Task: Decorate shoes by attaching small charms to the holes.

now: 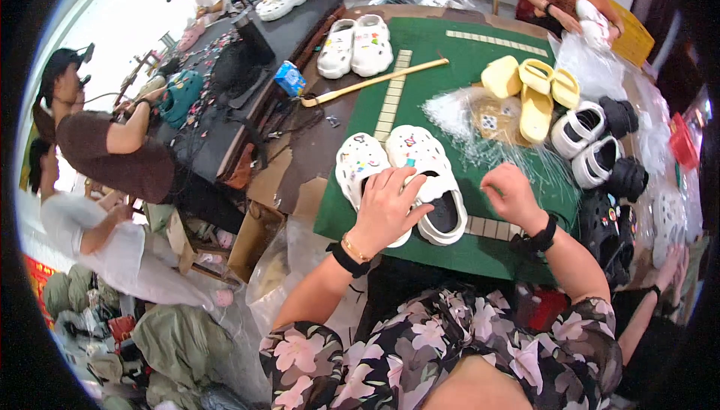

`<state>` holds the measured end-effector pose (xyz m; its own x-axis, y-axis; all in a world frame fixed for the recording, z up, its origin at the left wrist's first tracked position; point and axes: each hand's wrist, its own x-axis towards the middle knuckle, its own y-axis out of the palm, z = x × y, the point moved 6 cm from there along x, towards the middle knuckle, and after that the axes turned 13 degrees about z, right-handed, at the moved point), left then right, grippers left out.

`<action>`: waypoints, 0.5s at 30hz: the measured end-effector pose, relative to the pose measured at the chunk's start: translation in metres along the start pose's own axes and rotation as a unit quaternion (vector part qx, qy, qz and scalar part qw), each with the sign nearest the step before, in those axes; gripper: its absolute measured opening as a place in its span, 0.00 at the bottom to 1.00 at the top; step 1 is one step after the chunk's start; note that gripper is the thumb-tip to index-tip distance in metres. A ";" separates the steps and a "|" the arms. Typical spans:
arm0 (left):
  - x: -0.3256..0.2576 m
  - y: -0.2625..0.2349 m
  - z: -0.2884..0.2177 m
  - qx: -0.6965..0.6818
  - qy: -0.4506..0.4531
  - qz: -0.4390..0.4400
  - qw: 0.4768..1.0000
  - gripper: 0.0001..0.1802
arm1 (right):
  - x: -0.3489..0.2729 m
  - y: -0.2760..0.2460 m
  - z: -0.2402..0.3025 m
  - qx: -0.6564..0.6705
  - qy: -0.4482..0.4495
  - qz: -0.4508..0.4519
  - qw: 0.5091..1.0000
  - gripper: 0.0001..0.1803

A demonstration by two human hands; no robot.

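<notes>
Far left: a worker in brown, and a black worktop. Next, a brown worktop bearing a green mat; at its back, one pair of white clogs, with a yellow stick lying aslant in front. Near edge of mat: left clog and right clog, white, charm-studded, side by side, toes to the back. Left grip: laid over the left clog and reaching the right clog, thumb spread; whether it clasps, I cannot tell. Step in hand, by my judgement: handling the studded uppers; a next move would call for a steadied shoe and a fine pinch. Behind the right clog: plastic strands. Right grip: curled, just beside the right clog, apart from it; any small content, I cannot tell. Farther right: yellow slides, black-and-white clogs, black clogs.
</notes>
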<state>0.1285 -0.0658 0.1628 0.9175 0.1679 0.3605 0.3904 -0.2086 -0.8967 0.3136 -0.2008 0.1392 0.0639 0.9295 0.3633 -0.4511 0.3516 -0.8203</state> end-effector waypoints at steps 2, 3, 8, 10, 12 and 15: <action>0.006 0.002 -0.021 0.012 0.040 -0.006 0.999 0.23 | 0.001 0.001 0.015 0.001 -0.012 0.004 1.000 0.07; 0.010 0.004 -0.032 0.001 0.053 0.005 0.999 0.22 | 0.002 0.003 0.018 0.005 -0.014 0.014 1.000 0.07; 0.025 0.032 -0.061 0.000 0.090 0.013 0.996 0.10 | -0.005 0.009 0.030 0.001 -0.027 0.014 1.000 0.08; 0.027 0.040 -0.061 -0.007 0.083 0.004 0.996 0.08 | -0.008 0.010 0.034 0.021 -0.042 0.002 0.999 0.09; 0.029 0.042 -0.062 -0.011 0.077 -0.006 0.997 0.08 | -0.011 0.011 0.033 0.022 -0.040 0.000 0.999 0.09; 0.033 0.043 -0.064 -0.017 0.082 -0.012 0.996 0.05 | -0.014 0.015 0.026 0.031 -0.043 -0.001 0.999 0.09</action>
<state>0.1805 -0.1313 0.1529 0.9066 0.0145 0.4217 0.4127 -0.2392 -0.8789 0.2825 -0.2119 0.1334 -0.0108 0.9148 0.4037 -0.5048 0.3435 -0.7920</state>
